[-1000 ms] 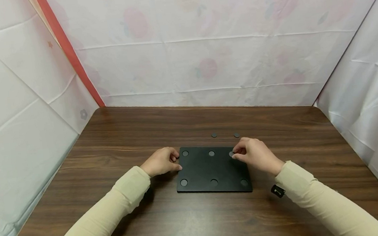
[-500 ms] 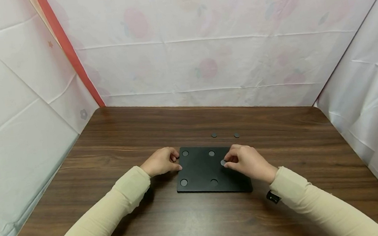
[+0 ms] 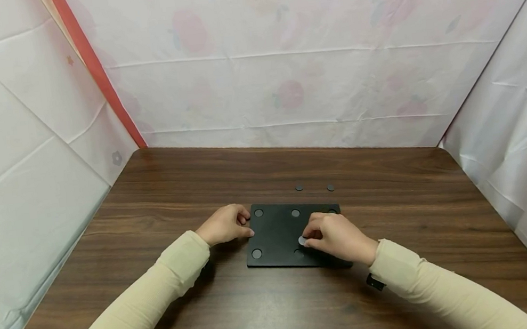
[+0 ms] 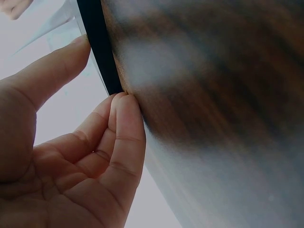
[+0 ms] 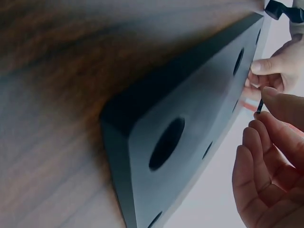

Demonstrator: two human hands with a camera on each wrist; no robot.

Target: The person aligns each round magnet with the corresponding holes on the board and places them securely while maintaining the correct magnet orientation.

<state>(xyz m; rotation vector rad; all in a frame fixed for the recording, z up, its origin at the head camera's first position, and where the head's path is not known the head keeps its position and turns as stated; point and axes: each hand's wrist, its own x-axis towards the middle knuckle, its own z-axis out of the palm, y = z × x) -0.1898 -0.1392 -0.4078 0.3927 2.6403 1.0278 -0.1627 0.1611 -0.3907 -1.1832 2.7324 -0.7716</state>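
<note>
I have the left grip (image 3: 224,225) at the left edge of the board (image 3: 274,233), which lies on the counter (image 3: 174,190). My right grip (image 3: 338,236) is over the board's right half, holding a disc (image 3: 302,242). Beyond that grip, behind the board, one loose disc (image 3: 299,188) lies left of another disc (image 3: 331,188); the curtain (image 3: 246,91) hangs farther back.

Right hand (image 3: 335,233) in thumb-and-finger pinch

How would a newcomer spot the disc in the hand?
On the brown table lies a flat black rectangular board. Over it, the right hand pinches a small grey disc. Only this disc is held; two other discs lie on the table beyond the board.
</note>
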